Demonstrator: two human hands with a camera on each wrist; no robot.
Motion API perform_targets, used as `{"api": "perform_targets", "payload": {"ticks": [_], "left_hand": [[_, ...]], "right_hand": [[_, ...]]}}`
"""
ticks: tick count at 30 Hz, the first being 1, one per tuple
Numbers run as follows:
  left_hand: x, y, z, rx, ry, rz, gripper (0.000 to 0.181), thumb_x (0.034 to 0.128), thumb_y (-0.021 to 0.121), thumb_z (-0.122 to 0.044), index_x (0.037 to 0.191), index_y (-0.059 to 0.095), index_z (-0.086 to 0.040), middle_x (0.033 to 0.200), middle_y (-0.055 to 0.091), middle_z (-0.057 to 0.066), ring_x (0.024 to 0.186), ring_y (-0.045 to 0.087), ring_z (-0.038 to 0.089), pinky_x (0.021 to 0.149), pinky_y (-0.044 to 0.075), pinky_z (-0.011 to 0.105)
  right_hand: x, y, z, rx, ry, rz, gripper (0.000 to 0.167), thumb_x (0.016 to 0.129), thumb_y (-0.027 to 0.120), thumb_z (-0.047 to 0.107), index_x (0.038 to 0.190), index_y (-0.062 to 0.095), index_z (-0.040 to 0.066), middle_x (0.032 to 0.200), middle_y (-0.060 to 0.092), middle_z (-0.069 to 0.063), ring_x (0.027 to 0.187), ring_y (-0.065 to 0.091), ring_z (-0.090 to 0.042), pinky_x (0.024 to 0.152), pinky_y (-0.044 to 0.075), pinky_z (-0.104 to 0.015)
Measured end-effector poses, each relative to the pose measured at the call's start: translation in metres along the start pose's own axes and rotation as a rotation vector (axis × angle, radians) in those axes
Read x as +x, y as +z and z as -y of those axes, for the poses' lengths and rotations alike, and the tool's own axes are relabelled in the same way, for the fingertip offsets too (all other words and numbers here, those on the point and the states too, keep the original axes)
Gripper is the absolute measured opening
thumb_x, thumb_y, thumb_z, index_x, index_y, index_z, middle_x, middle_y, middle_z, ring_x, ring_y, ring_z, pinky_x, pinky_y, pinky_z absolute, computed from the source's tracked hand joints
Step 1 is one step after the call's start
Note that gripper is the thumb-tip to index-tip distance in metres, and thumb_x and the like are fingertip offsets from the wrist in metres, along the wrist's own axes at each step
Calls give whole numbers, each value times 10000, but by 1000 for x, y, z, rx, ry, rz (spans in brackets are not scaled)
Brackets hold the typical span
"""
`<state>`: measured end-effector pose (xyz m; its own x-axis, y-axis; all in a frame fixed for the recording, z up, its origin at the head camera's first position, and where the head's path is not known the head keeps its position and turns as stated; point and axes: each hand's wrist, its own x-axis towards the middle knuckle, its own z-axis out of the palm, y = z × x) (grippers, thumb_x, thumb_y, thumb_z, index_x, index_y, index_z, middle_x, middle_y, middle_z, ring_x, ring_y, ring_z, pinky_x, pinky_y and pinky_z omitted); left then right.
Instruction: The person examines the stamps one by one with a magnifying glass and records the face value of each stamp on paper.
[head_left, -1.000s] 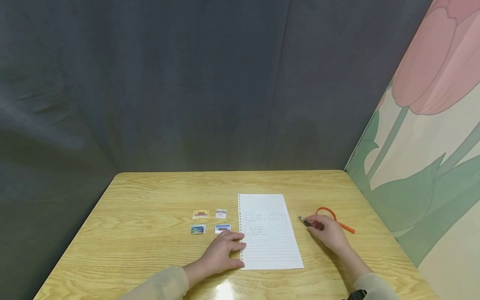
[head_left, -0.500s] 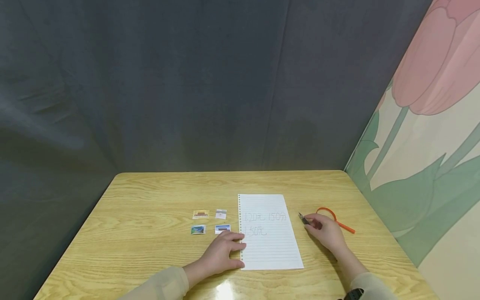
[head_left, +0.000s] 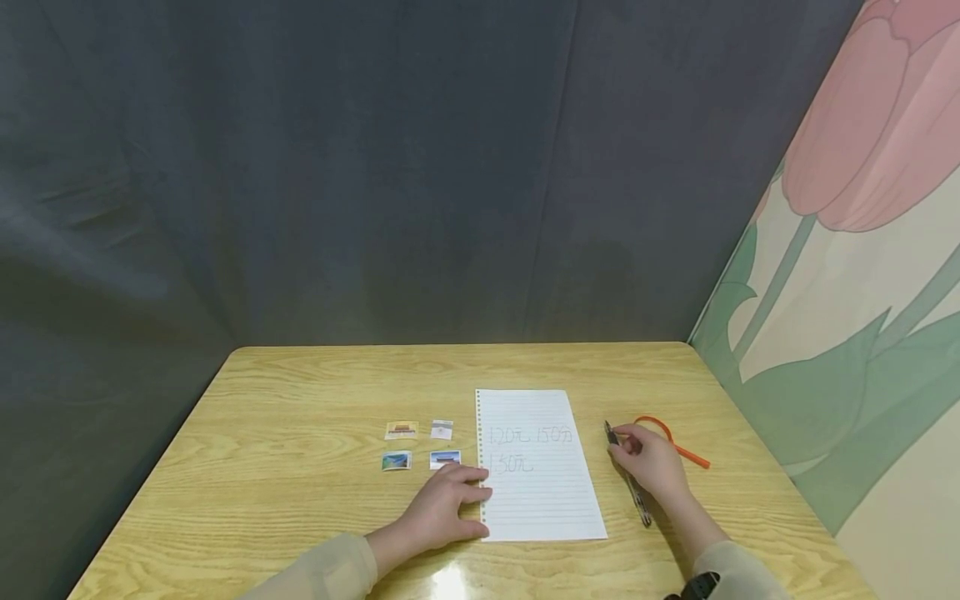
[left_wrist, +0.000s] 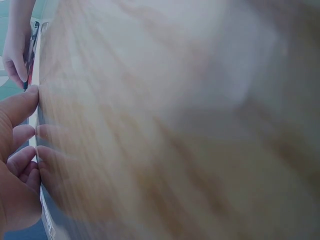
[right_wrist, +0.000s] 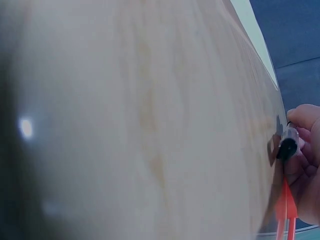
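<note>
A lined white sheet (head_left: pixel 540 500) with punched holes down its left edge and handwriting on its upper part lies mid-table. My left hand (head_left: pixel 438 510) rests with spread fingers on that punched edge. Between thumb and fingertips, my right hand (head_left: pixel 654 463) pinches a dark pen (head_left: pixel 636 497) just right of the sheet, the pen lying close to the tabletop. One end of the pen (right_wrist: pixel 288 143) also shows beside the fingers in the right wrist view. Left of the sheet are several small picture stamps (head_left: pixel 401 430), the lower right one close to my left fingers.
Behind my right hand lies an orange ring with a straight handle (head_left: pixel 692 456), shaped like a magnifying glass. The wooden table (head_left: pixel 300 467) ends at a dark curtain (head_left: pixel 420 208) at the back. A flower-painted wall (head_left: pixel 862 400) borders the right side.
The pen has turned in my right hand: its far end now points away and its length shows toward me, lower at the table. My right hand shifted slightly; the left hand stayed put.
</note>
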<state>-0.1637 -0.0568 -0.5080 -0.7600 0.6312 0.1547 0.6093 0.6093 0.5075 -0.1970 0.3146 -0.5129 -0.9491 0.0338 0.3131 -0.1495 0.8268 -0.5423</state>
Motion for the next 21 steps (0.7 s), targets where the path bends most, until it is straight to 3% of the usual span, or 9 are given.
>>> {"api": "perform_targets", "payload": {"ticks": [21], "left_hand": [[0,0,-1,3,9,-3,507,781,846,-318,1224,714,-111,1383,579,26,1296,476,274,1101,375,442]], "right_hand": [[0,-1,0,26,60,13,315,849,781,157,1095,703,-23,730,593,12,666,510,-145,586,442,-269]]}}
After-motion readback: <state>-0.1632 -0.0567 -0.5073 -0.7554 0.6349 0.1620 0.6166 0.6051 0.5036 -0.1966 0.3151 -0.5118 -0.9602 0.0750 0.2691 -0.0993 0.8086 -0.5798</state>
